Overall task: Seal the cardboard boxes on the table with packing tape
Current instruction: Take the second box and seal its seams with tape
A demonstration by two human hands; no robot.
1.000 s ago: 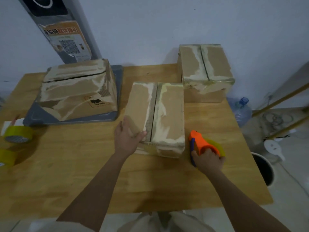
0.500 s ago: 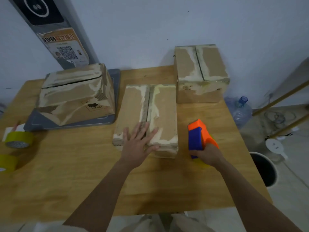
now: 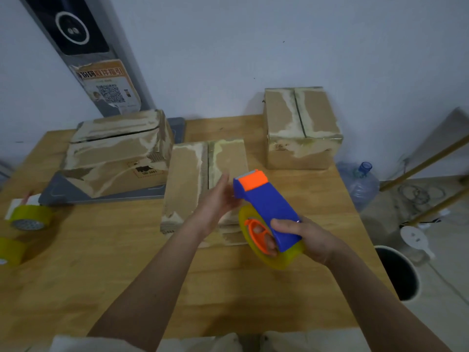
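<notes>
A flat cardboard box [image 3: 186, 184] with an open centre seam lies mid-table. My right hand [image 3: 308, 238] grips a blue and orange tape dispenser [image 3: 266, 207] loaded with a yellowish roll, lifted above the box's near right corner. My left hand [image 3: 219, 199] hovers over the box with fingers spread, its fingertips at the dispenser's orange head. A taller box [image 3: 300, 128] stands at the back right. A larger, crumpled box [image 3: 116, 153] sits at the back left on a grey tray [image 3: 63, 194].
Two spare yellow tape rolls [image 3: 30, 217] [image 3: 10, 250] lie at the table's left edge. A water jug [image 3: 361, 184] and a dark bin [image 3: 398, 273] stand on the floor to the right. A grey panel [image 3: 83, 54] leans on the wall.
My right hand has lifted the dispenser off the table and turned it toward the box. My left hand has come off the box top and reached to the dispenser's head.
</notes>
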